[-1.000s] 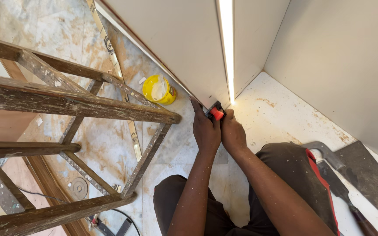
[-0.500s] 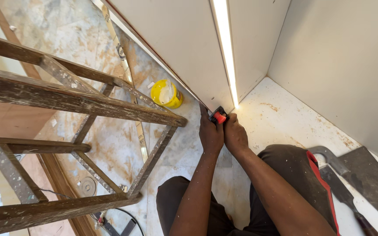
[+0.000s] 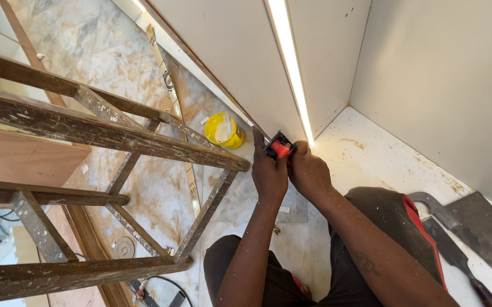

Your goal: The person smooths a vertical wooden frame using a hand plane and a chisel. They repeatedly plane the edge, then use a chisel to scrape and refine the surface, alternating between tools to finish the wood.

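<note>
Both my hands grip a small red and black hand tool point(image 3: 279, 147) pressed against the lower edge of a white panel point(image 3: 240, 62), right below a glowing light strip point(image 3: 289, 62). My left hand point(image 3: 269, 170) wraps the tool from the left. My right hand point(image 3: 308, 170) holds it from the right, and the fingers hide most of the tool's body. A yellow tub point(image 3: 224, 130) with white paste stands on the floor just left of my hands.
A worn wooden ladder frame point(image 3: 104, 131) fills the left side. The stained floor point(image 3: 155, 187) lies far below. A hand saw point(image 3: 462, 227) rests on the white ledge point(image 3: 382, 159) at right. A white wall point(image 3: 445, 85) closes the corner.
The view has drifted slightly, so the ladder and tub sit a little further right. My hands stay on the tool at the panel edge.
</note>
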